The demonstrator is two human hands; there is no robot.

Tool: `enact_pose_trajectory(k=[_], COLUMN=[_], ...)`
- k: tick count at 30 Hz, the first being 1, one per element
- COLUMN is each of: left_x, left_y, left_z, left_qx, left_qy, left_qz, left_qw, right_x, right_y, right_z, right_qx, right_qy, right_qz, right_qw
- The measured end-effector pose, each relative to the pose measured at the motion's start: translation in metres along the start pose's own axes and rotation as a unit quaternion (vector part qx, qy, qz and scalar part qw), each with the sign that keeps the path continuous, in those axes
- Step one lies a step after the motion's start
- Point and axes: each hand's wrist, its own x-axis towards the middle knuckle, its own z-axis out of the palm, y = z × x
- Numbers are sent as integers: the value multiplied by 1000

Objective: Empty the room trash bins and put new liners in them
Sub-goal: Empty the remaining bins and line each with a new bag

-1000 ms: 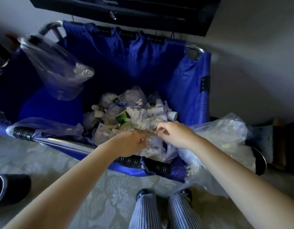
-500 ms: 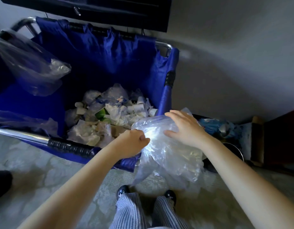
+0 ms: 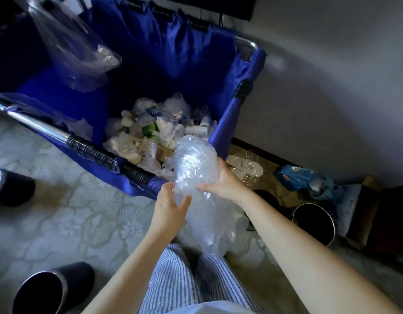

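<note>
Clear liner [image 3: 197,168] crumpled, both hands gripping; cart [image 3: 196,53] holds trash.

Looks like a hotel guest room, tbh; a blue fabric housekeeping cart bag [image 3: 173,53] full of trash is parked on patterned carpet [image 3: 71,211]; small round trash bins [image 3: 313,225] are dotted about; a wall-mounted TV [image 3: 218,5] is seen above.

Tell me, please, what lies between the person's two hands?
In the head view, a crumpled clear plastic bag lies between them; the left hand holds its lower part and the right hand grips its side.
</note>
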Motion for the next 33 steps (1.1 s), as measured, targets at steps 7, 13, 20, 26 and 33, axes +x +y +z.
enact_pose_trajectory(k=[7,13,20,26,33], left_x=[-7,-8,-5,1,-3], left_y=[4,13,37,64,77], left_z=[16,21,5,9,14], left_qx=[-151,-323,-393,-406,-354], left_qy=[-12,-81,-151,-99,-78], left_qz=[-97,-129,-137,-120,-106], left_qw=[984,934,896,900,926], right_x=[11,-9,-44,-62,-84], right_y=[14,5,-15,-17,-2], right_z=[16,19,10,-8,-37], right_qx=[95,88,-12,-1,91], right_qy=[-15,-2,-10,-25,-54], right_qz=[44,-13,-151,-188,-181], right_qw=[994,996,988,982,978])
